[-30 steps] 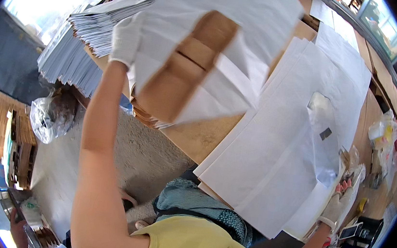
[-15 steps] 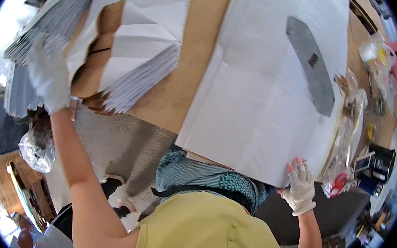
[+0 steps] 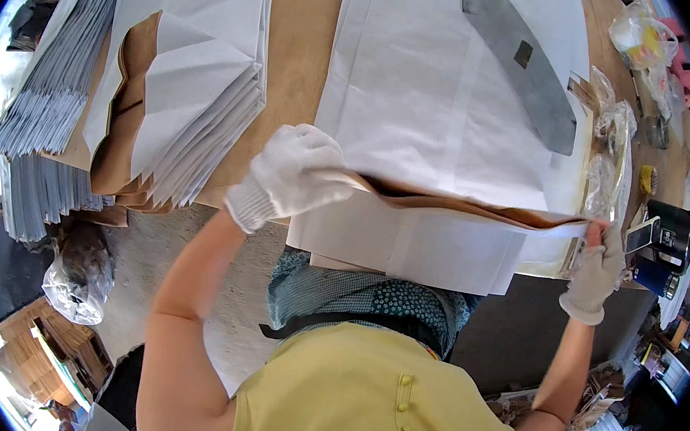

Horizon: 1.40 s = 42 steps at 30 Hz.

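Observation:
A large white paper bag (image 3: 439, 124) with a brown inner layer lies on the table in front of me, its near end lifted and slightly parted. My left hand (image 3: 292, 172), in a white knit glove, is closed on the left corner of that raised end. At the right corner, my gloved right hand (image 3: 595, 275) pinches the same edge, its bare thumb and fingertips showing. Under the raised end more white paper (image 3: 443, 247) reaches past the table's edge. On top of the bag rests a flat grey plate (image 3: 539, 93) with angled ends and a small square hole.
To the left stand folded white paper bags (image 3: 201, 108) with brown insides and a fanned pile of bags (image 3: 56, 84). Along the right lie clear plastic wrapping (image 3: 613, 143), a yellow tape roll (image 3: 648, 178) and a phone (image 3: 642, 234). A plastic-wrapped bundle (image 3: 80, 276) sits below the table, left.
My left hand has moved from the left pile to the bag's near left corner and gripped it. My right hand has shifted up and right, gripping the other corner; the bag's near end is now raised.

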{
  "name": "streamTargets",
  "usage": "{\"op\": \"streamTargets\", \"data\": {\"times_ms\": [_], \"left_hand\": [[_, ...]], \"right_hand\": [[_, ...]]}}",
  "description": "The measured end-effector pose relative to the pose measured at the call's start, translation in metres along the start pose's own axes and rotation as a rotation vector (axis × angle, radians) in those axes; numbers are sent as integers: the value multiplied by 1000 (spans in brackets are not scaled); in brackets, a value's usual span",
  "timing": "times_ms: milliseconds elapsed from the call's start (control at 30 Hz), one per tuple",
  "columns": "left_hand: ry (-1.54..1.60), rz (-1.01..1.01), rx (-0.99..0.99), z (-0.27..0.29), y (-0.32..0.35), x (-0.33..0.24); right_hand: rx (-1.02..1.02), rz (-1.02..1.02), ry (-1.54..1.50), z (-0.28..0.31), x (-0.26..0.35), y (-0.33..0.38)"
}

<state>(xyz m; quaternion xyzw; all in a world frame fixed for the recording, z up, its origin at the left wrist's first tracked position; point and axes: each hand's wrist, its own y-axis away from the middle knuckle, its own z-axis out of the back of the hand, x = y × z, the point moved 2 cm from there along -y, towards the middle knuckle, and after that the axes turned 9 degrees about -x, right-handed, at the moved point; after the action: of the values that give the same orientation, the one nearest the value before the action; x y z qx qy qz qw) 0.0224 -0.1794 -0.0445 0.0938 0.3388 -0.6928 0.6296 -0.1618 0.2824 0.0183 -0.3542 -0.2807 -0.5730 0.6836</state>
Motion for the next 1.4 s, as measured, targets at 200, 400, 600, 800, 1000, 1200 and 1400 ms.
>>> {"op": "streamTargets", "data": {"times_ms": [200,400,600,800,1000,1200,1400], "left_hand": [[-138,413,-406,-42,1,0],[-389,337,-466,-49,-5,1],[-577,397,-179,-54,-9,11],[-645,47,-384,-78,-33,10],[-245,-20,-63,-79,-54,-22],[-254,12,-40,-76,-55,-21],[-401,119,-92,-95,-68,-28]], "right_hand": [[-284,-300,-101,-66,-36,1],[-135,-178,119,-105,-46,12],[-99,15,395,-127,-46,13],[-78,95,434,-128,-40,9],[-70,97,428,-121,-48,4],[131,-137,529,-115,-39,-13],[-57,476,560,-199,12,9]]}}
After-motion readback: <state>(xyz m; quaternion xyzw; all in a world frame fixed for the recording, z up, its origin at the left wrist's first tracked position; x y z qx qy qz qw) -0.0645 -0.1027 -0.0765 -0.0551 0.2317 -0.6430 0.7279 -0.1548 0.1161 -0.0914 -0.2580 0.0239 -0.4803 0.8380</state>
